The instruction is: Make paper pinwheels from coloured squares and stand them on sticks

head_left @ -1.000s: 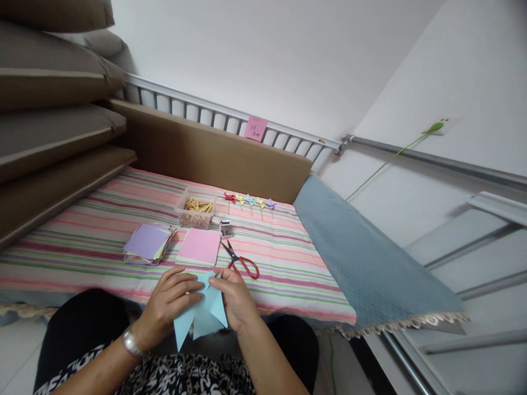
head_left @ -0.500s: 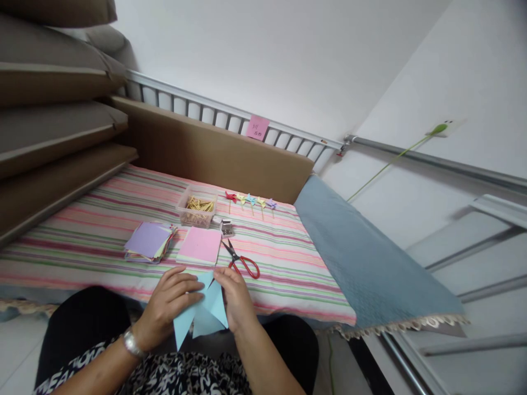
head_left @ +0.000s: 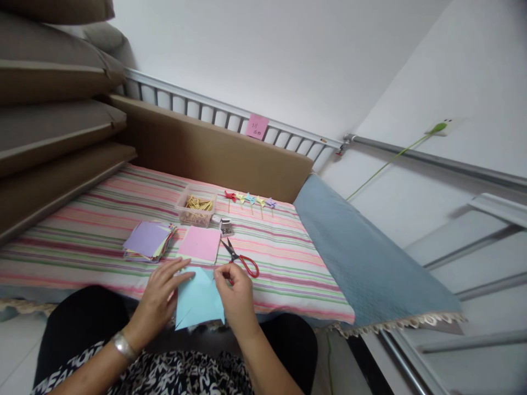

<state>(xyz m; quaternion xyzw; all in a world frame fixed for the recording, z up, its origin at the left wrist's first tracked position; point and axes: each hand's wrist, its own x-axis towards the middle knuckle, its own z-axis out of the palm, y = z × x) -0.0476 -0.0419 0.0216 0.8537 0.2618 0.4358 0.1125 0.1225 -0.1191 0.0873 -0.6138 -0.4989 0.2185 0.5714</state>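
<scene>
A light blue paper square (head_left: pixel 198 299), cut and partly folded, is held between both hands over the near edge of the striped bedspread (head_left: pixel 102 219). My left hand (head_left: pixel 158 299) grips its left side, fingers stretched along the top edge. My right hand (head_left: pixel 234 293) pinches a flap of the paper near its upper right corner. Red-handled scissors (head_left: pixel 242 260) lie just beyond my right hand.
A pink paper stack (head_left: pixel 200 244) and a mixed stack topped with purple (head_left: pixel 147 240) lie ahead. Behind them stand a clear box of sticks (head_left: pixel 196 207), a small box of pins (head_left: pixel 225 226) and a row of finished pinwheels (head_left: pixel 249 199). A blue blanket (head_left: pixel 362 258) covers the right.
The blue paper has been turned and flattened; its pointed flaps no longer hang down. My left fingers have spread along its top edge, and my right hand has shifted slightly up.
</scene>
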